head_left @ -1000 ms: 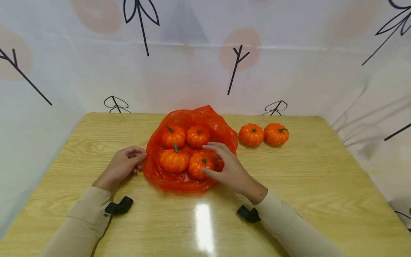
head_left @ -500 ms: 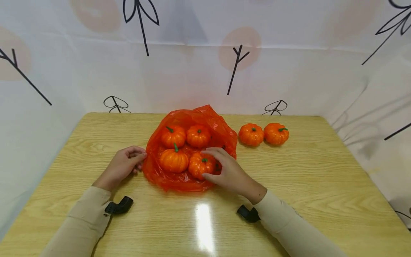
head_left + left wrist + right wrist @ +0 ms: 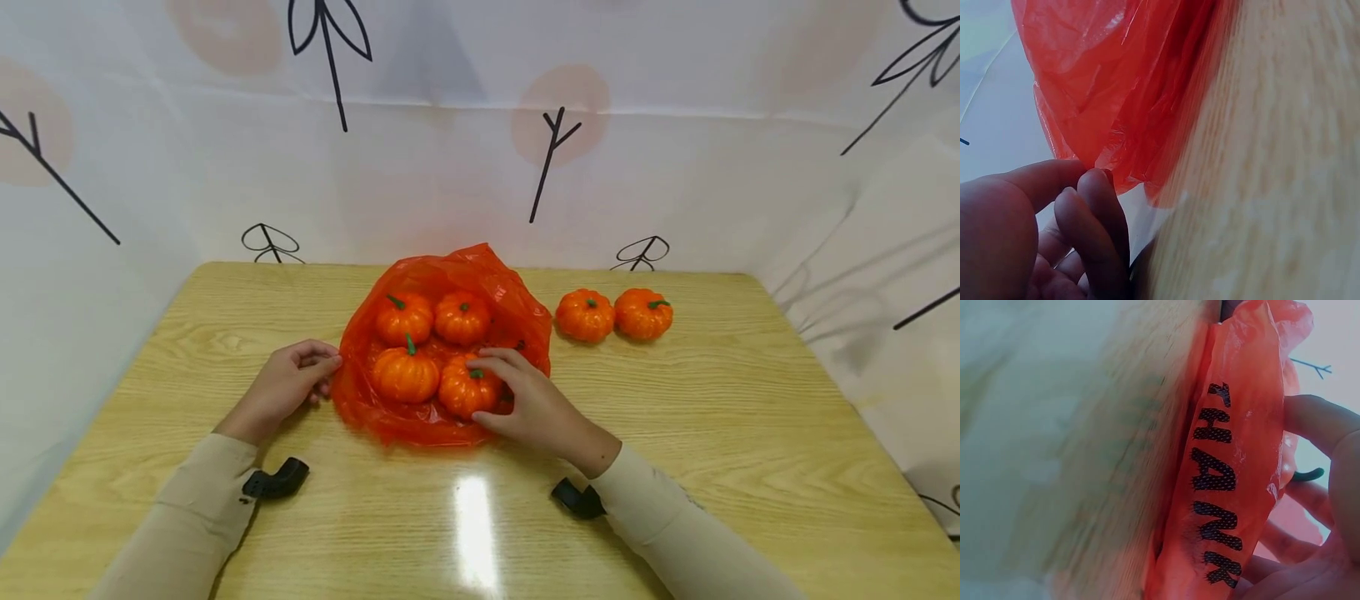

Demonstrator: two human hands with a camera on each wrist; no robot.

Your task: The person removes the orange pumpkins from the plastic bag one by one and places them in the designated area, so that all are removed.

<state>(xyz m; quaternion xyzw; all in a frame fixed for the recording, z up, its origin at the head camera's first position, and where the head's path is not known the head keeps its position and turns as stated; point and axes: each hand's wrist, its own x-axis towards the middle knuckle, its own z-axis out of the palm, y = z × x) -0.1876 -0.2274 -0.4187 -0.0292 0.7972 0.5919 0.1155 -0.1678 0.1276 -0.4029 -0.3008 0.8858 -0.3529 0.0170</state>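
Observation:
A red plastic bag (image 3: 442,429) lies spread open on the table with several small orange pumpkins inside. My left hand (image 3: 288,383) pinches the bag's left edge between thumb and fingertips, and the left wrist view shows the fingertips at the bag's gathered film (image 3: 1104,94). Over the bag's right rim reaches my right hand (image 3: 536,408), its thumb and fingers curved round the front-right pumpkin (image 3: 463,387). Beside it sits the front-left pumpkin (image 3: 405,377); behind are the back-left pumpkin (image 3: 405,321) and back-right pumpkin (image 3: 461,319). Part of the bag's right side is hidden by the right hand.
Right of the bag, two more pumpkins stand side by side, a nearer one (image 3: 585,317) and an outer one (image 3: 641,315). All rest on a wooden table (image 3: 720,400), with a white patterned cloth (image 3: 450,167) behind. Black lettering (image 3: 1213,472) marks the bag's outside.
My right hand has lowered and drawn its fingers in round the front-right pumpkin. The left hand stays at the bag's edge, and the pumpkins keep their places.

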